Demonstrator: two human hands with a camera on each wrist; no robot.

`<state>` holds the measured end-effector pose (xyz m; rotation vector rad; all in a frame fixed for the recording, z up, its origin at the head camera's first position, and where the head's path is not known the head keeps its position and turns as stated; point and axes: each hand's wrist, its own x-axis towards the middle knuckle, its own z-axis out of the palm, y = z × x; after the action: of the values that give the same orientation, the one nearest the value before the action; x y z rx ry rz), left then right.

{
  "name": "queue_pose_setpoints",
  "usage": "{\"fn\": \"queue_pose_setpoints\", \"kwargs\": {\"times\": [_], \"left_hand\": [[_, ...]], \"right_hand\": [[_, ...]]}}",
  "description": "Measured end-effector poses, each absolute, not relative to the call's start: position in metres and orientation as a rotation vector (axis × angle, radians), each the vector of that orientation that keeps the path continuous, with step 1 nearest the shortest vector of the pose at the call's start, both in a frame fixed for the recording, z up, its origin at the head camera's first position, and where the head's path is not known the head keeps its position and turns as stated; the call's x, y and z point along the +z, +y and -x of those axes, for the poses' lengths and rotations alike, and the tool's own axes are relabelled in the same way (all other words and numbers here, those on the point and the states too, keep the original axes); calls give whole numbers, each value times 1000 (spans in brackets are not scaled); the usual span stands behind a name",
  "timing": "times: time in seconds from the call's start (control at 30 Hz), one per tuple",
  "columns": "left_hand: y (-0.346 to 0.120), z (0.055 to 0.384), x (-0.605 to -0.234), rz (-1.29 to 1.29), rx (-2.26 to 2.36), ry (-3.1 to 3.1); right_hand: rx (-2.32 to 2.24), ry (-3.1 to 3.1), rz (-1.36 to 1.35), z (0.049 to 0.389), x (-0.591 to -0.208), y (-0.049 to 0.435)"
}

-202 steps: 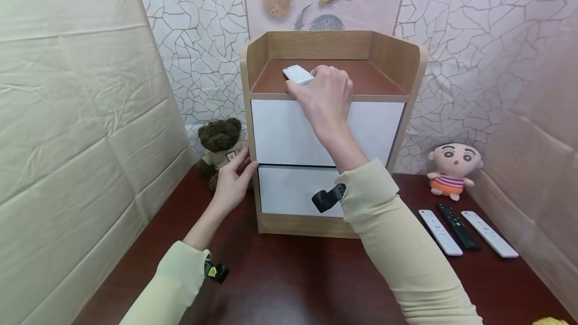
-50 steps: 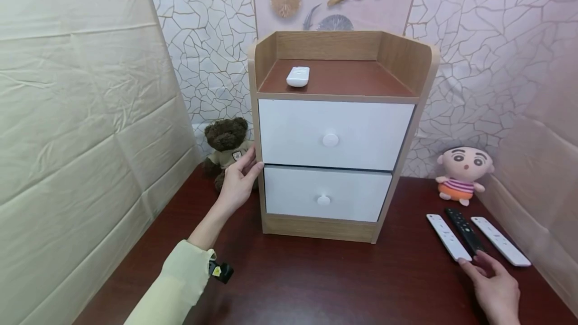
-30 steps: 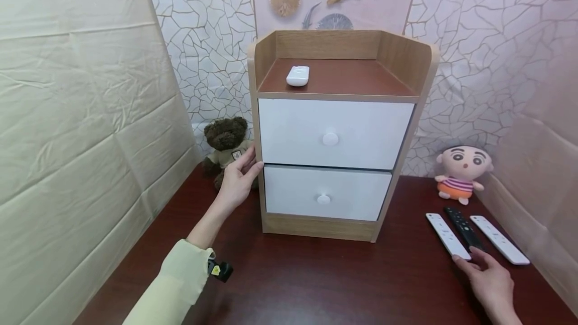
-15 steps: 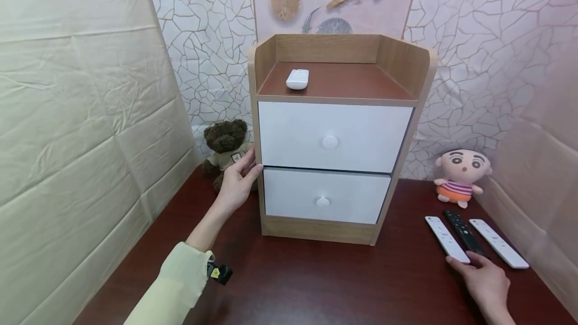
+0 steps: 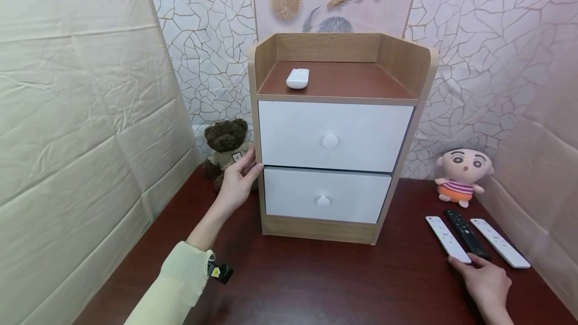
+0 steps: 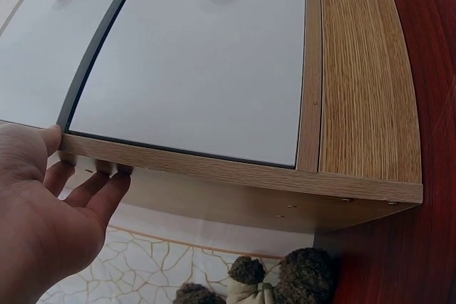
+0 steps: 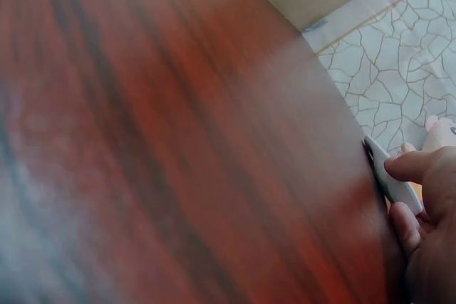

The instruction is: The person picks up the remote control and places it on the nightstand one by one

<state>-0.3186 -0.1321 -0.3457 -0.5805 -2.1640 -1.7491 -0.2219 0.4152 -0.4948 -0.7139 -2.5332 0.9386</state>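
Note:
A wooden cabinet (image 5: 319, 228) with two closed white drawers stands at the back of the table. My left hand (image 5: 236, 184) pinches its left side edge; in the left wrist view the thumb lies at the front edge and the fingers on the side panel (image 6: 214, 201). At the right, my right hand (image 5: 487, 285) pinches the near end of a white remote control (image 5: 447, 237) between thumb and fingers. A black remote control (image 5: 465, 232) and another white remote control (image 5: 498, 242) lie beside it. One more white remote control (image 5: 298, 78) lies on the cabinet's top shelf.
A brown teddy bear (image 5: 226, 137) sits behind my left hand, beside the cabinet. A plush doll (image 5: 462, 172) sits behind the remotes near the right-hand cloth wall (image 5: 537, 184). Beige cloth (image 5: 90, 139) borders the left side of the dark red table (image 5: 316, 280).
Several seconds ago my right hand was at the white remote on the cabinet's top; it has since moved down right to the table remotes. Lately it shifted slightly left; my left hand stayed put.

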Motion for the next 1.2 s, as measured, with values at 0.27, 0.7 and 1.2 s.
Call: {"fn": "queue_pose_setpoints", "kwargs": {"times": [0.27, 0.7, 1.2], "left_hand": [[-131, 318, -346, 566, -1751, -2168], [-131, 317, -345, 562, -1760, -2169], [-131, 319, -348, 563, -1774, -2163]], "right_hand": [[912, -2526, 723, 219, -495, 421], [1087, -2312, 836, 208, -477, 421], [1675, -1679, 759, 194, -443, 409]]}}
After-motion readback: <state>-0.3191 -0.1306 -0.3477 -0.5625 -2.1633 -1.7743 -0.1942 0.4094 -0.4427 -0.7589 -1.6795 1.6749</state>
